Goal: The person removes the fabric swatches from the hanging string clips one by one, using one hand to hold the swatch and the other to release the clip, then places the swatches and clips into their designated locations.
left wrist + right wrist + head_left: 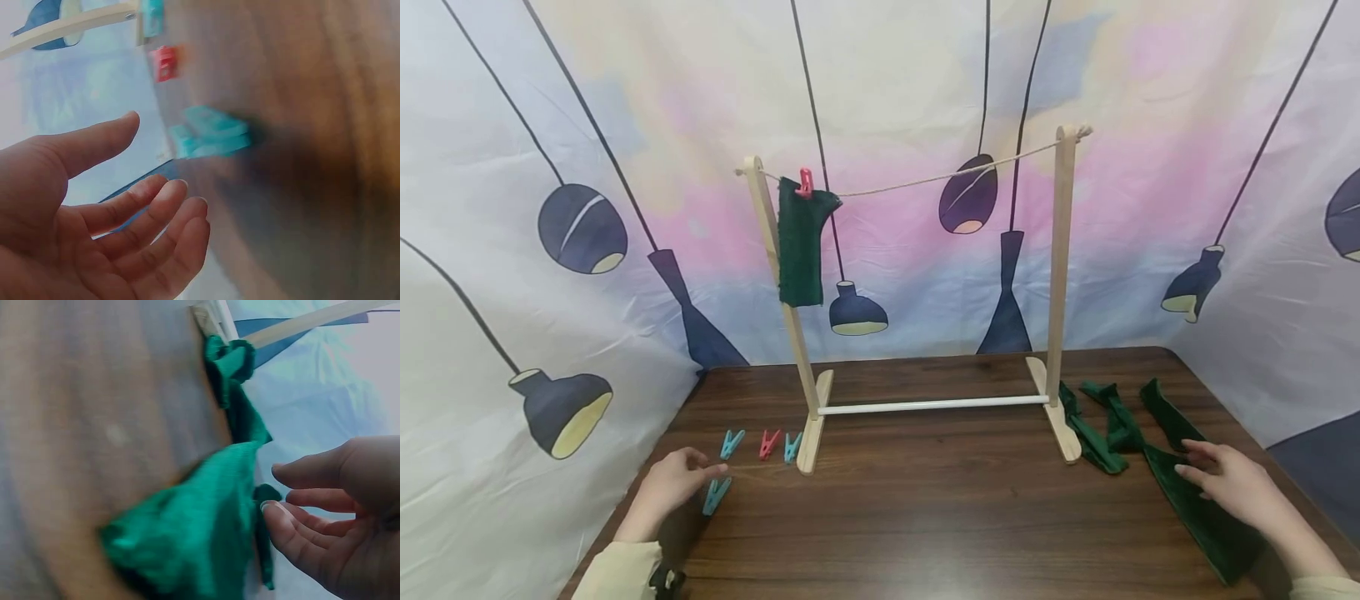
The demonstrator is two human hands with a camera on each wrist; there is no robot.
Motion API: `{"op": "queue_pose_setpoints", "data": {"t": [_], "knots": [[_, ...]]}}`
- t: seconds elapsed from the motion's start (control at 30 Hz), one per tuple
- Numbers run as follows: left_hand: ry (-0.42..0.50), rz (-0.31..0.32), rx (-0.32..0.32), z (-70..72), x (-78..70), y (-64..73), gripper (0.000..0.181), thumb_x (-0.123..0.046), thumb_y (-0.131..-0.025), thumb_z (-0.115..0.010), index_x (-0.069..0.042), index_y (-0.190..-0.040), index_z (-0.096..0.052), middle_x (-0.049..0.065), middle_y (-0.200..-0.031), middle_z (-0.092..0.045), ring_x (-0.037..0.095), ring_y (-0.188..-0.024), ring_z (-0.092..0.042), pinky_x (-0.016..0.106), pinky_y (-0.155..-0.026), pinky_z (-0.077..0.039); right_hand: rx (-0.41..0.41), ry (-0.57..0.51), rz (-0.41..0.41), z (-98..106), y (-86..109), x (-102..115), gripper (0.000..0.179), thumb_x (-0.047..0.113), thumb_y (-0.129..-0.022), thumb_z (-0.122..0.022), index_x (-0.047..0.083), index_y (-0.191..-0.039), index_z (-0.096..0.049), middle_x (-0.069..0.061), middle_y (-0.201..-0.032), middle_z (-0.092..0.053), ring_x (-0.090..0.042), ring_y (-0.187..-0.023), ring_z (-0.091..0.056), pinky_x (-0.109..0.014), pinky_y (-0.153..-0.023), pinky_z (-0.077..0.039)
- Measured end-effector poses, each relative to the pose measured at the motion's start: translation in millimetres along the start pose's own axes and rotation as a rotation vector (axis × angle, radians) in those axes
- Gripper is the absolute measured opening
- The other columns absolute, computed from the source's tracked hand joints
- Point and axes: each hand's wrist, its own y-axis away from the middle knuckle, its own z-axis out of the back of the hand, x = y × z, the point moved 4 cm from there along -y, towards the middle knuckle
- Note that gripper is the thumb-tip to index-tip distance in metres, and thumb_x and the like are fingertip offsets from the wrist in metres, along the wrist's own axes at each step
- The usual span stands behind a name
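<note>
A small wooden drying rack stands on the brown table, with a string across its top. One dark green cloth hangs at the string's left end under a red clothespin. My left hand is open just beside a teal clothespin, holding nothing. My right hand hovers open over a green cloth lying at the table's right side; its fingertips are close to the fabric.
Two teal clothespins and a red clothespin lie by the rack's left foot. More green cloths lie bunched by the right foot. A printed curtain surrounds the table.
</note>
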Motion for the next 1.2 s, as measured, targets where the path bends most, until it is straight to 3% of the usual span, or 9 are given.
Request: {"op": "queue_pose_setpoints", "data": {"t": [0.2, 0.47, 0.63, 0.73, 0.77, 0.87, 0.93, 1.0, 1.2], "knots": [[0.089, -0.051, -0.072, 32.9, -18.9, 8.8, 0.062, -0.044, -0.095, -0.068, 0.011, -0.123, -0.058, 0.026, -0.111, -0.064, 0.036, -0.098, -0.062, 0.049, -0.078, -0.051, -0.131, 0.044, 0.010, 25.9, 1.1, 12.6, 0.065, 0.029, -0.105, -0.056, -0.023, -0.139, -0.035, -0.045, -0.124, -0.052, -0.031, -0.076, -0.071, -0.046, -0.063, -0.056], [0.079, -0.207, -0.247, 82.6, -57.6, 23.0, 0.055, -0.041, -0.098, -0.065, 0.008, -0.123, -0.061, 0.029, -0.118, -0.065, 0.042, -0.104, -0.062, 0.044, -0.075, -0.051, -0.371, 0.074, 0.054, 68.3, 5.7, 44.4, 0.061, 0.030, -0.105, -0.056, -0.019, -0.138, -0.042, -0.045, -0.127, -0.048, -0.061, -0.102, -0.057, -0.057, -0.063, -0.054], [0.075, -0.215, -0.270, 91.9, -75.1, 29.4, 0.059, -0.048, -0.097, -0.064, 0.004, -0.126, -0.061, 0.026, -0.121, -0.065, 0.040, -0.103, -0.064, 0.041, -0.074, -0.052, -0.421, 0.059, 0.074, 75.6, 3.8, 64.9, 0.062, 0.034, -0.105, -0.056, -0.015, -0.141, -0.044, -0.043, -0.129, -0.050, -0.060, -0.103, -0.057, -0.060, -0.065, -0.053], [0.074, -0.245, -0.276, 90.7, -87.6, 28.8, 0.055, -0.045, -0.097, -0.065, 0.002, -0.126, -0.062, 0.024, -0.119, -0.066, 0.038, -0.102, -0.066, 0.041, -0.074, -0.052, -0.424, 0.058, 0.116, 73.7, -1.6, 78.5, 0.059, 0.034, -0.104, -0.057, -0.012, -0.140, -0.048, -0.040, -0.128, -0.055, -0.058, -0.104, -0.058, -0.053, -0.063, -0.055], [0.076, -0.259, -0.279, 90.2, -92.5, 28.0, 0.054, -0.044, -0.097, -0.066, 0.001, -0.126, -0.062, 0.023, -0.118, -0.067, 0.037, -0.101, -0.066, 0.040, -0.073, -0.052, -0.418, 0.052, 0.127, 72.8, -3.6, 83.3, 0.059, 0.035, -0.104, -0.057, -0.011, -0.141, -0.048, -0.038, -0.128, -0.056, -0.056, -0.105, -0.059, -0.048, -0.062, -0.056], [0.087, -0.309, -0.294, 90.0, -107.1, 25.7, 0.048, -0.040, -0.097, -0.067, 0.000, -0.123, -0.063, 0.020, -0.113, -0.068, 0.035, -0.098, -0.067, 0.038, -0.073, -0.052, -0.387, -0.002, 0.174, 71.8, -8.9, 97.5, 0.057, 0.034, -0.104, -0.057, -0.005, -0.144, -0.049, -0.033, -0.128, -0.059, -0.015, -0.096, -0.069, -0.028, -0.059, -0.054], [0.092, -0.336, -0.311, 92.0, -116.8, 25.7, 0.046, -0.039, -0.097, -0.068, 0.000, -0.122, -0.063, 0.018, -0.111, -0.068, 0.033, -0.096, -0.067, 0.037, -0.072, -0.052, -0.368, -0.035, 0.189, 71.2, -11.7, 108.4, 0.058, 0.037, -0.104, -0.056, -0.001, -0.147, -0.048, -0.030, -0.131, -0.059, 0.011, -0.092, -0.058, -0.020, -0.060, -0.051], [0.095, -0.363, -0.330, 95.0, -125.7, 26.8, 0.044, -0.038, -0.097, -0.068, -0.001, -0.122, -0.064, 0.017, -0.110, -0.068, 0.033, -0.095, -0.067, 0.038, -0.073, -0.053, -0.351, -0.068, 0.205, 71.3, -14.2, 119.3, 0.057, 0.038, -0.104, -0.056, 0.005, -0.149, -0.048, -0.027, -0.133, -0.060, 0.023, -0.089, -0.046, -0.015, -0.061, -0.049], [0.142, -0.451, -0.398, 110.5, -157.6, 34.9, 0.039, -0.033, -0.096, -0.070, -0.004, -0.121, -0.066, 0.014, -0.105, -0.069, 0.031, -0.094, -0.068, 0.037, -0.076, -0.053, -0.372, -0.074, 0.263, 74.1, -20.9, 157.2, 0.054, 0.039, -0.104, -0.056, 0.011, -0.149, -0.050, -0.020, -0.131, -0.063, 0.016, -0.085, -0.053, -0.018, -0.064, -0.048]]}}
